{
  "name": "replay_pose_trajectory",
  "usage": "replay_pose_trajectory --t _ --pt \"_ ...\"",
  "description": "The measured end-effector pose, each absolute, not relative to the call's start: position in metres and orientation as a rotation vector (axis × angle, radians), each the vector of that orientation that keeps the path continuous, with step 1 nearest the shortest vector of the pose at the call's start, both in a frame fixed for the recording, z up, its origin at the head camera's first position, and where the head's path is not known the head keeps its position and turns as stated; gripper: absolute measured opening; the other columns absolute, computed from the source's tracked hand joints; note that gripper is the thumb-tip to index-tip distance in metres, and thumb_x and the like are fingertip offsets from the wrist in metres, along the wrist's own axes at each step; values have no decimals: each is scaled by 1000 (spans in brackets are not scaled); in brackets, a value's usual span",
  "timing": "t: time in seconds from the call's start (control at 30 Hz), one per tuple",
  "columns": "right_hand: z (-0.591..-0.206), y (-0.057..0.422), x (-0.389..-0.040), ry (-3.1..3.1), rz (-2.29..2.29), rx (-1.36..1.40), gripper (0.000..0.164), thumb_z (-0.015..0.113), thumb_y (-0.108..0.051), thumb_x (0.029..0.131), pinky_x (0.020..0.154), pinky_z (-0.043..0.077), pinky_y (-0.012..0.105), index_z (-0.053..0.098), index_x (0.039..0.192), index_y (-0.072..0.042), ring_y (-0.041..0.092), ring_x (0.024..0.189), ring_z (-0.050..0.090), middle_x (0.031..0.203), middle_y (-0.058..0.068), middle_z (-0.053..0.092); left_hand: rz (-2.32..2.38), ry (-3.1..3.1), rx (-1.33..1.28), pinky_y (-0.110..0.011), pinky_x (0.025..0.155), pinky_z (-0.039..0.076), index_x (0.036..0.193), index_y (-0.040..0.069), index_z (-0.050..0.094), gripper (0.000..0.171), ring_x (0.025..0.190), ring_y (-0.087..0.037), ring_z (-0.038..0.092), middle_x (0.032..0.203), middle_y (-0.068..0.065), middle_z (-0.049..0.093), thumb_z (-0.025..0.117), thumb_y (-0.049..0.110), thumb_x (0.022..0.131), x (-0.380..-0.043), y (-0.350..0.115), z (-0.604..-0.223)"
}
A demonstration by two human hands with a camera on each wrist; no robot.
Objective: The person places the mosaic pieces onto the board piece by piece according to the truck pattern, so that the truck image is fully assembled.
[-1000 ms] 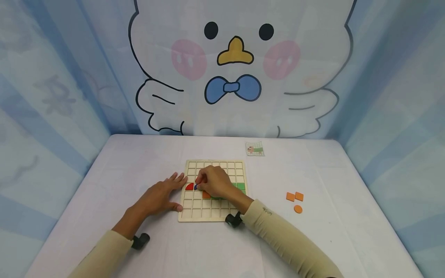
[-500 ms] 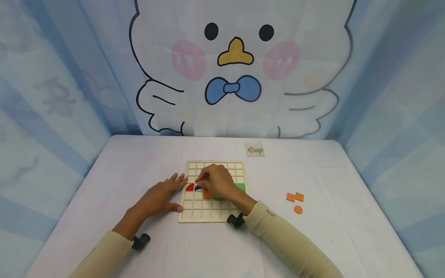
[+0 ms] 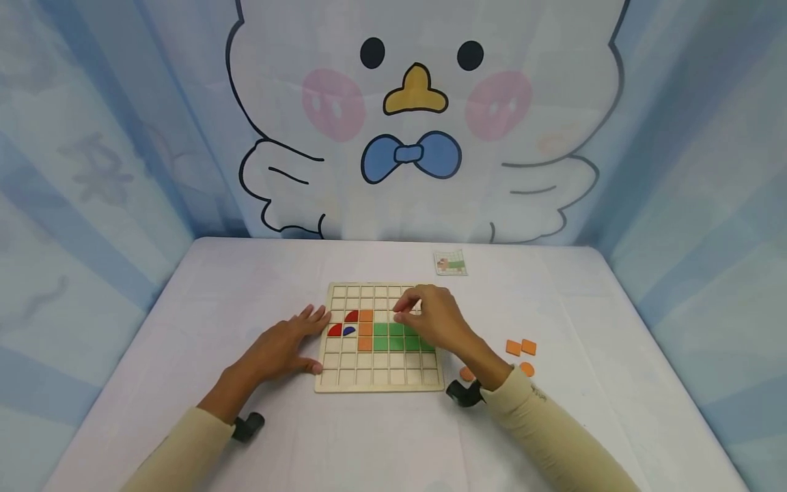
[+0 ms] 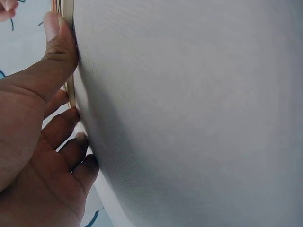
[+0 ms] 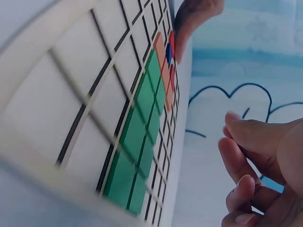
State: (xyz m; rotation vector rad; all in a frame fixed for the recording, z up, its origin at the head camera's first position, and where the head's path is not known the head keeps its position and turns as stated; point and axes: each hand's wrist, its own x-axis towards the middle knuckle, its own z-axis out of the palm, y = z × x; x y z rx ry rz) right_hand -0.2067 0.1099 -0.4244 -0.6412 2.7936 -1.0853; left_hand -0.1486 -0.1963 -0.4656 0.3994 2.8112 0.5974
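A wooden grid board (image 3: pixel 344 377) lies mid-table, with several green square tiles (image 3: pixel 396 337) and a column of orange tiles (image 3: pixel 365 329) in its cells. Two red quarter-round tiles (image 3: pixel 335 331) and a blue half-round tile (image 3: pixel 349 331) sit at the left of these. My left hand (image 3: pixel 279 350) rests against the board's left edge, fingers spread; in the left wrist view its thumb (image 4: pixel 59 42) touches the edge. My right hand (image 3: pixel 433 316) hovers over the board's right side with nothing between thumb and fingertips, as the right wrist view also shows.
Right of the board lie two loose orange squares (image 3: pixel 513 348) and an orange disc (image 3: pixel 527 370). Another orange disc (image 3: pixel 466 374) is partly behind my right wrist. A small pattern card (image 3: pixel 451 263) lies beyond the board. Printed curtains (image 3: pixel 418 205) surround the table.
My right hand has let go of the blue half-round tile, which stays in its cell, and has moved right across the board. The left hand keeps its place.
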Motion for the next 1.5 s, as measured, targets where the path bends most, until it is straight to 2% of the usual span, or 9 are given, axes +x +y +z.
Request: replay_pose_trajectory --t 0.07,0.23,0.7,0.87,1.07,1.23,1.33,1.5 --pt "-425 123 -205 2801 -1074 -599 6 85 -19 92 68 46 33 80 92 -22 18 75 56 90 -8 75 597 2812 399 -70 125 30 166 16 36 106 163 -43 23 174 -12 31 91 42 79 -148 -196 -466" --pt "-429 153 -195 2822 -1024 -519 6 85 -18 92 74 44 31 80 95 -20 16 80 54 90 -8 75 596 2815 407 -70 125 30 166 16 36 106 163 -43 24 174 -13 31 91 43 80 -148 -197 -467" --pt "-440 220 -170 2936 -941 -364 14 88 -17 88 67 43 27 82 101 -18 16 74 51 89 -6 76 603 2814 403 -70 125 29 166 16 36 106 163 -43 25 174 -13 31 92 40 79 -149 -198 -467" --pt "-440 243 -166 2973 -939 -326 17 88 -15 88 65 43 26 82 104 -17 16 75 52 94 -2 77 614 2813 406 -71 125 29 166 16 36 106 163 -43 25 174 -13 31 91 40 79 -149 -197 -466" --pt "-440 272 -164 2957 -968 -193 22 87 -14 89 55 48 26 79 110 -15 18 67 58 100 3 77 615 2812 407 -70 125 29 166 16 36 107 163 -43 24 174 -13 31 91 41 79 -150 -197 -466" --pt "-446 290 -163 3006 -897 -172 26 89 -15 86 62 43 26 80 111 -14 18 77 53 101 4 77 609 2812 412 -71 125 29 166 15 36 107 163 -43 24 174 -13 31 92 41 78 -150 -197 -467" --pt "-450 297 -162 3015 -864 -177 28 90 -14 85 62 42 26 80 111 -13 18 76 53 102 6 76 609 2810 415 -71 125 29 166 15 36 107 163 -43 24 174 -13 31 92 41 78 -150 -197 -467" --pt "-455 303 -162 3012 -825 -162 28 90 -14 84 66 41 27 80 111 -11 20 83 56 104 9 75 606 2809 415 -70 126 28 166 14 36 107 163 -43 24 174 -14 31 92 41 78 -150 -198 -468"
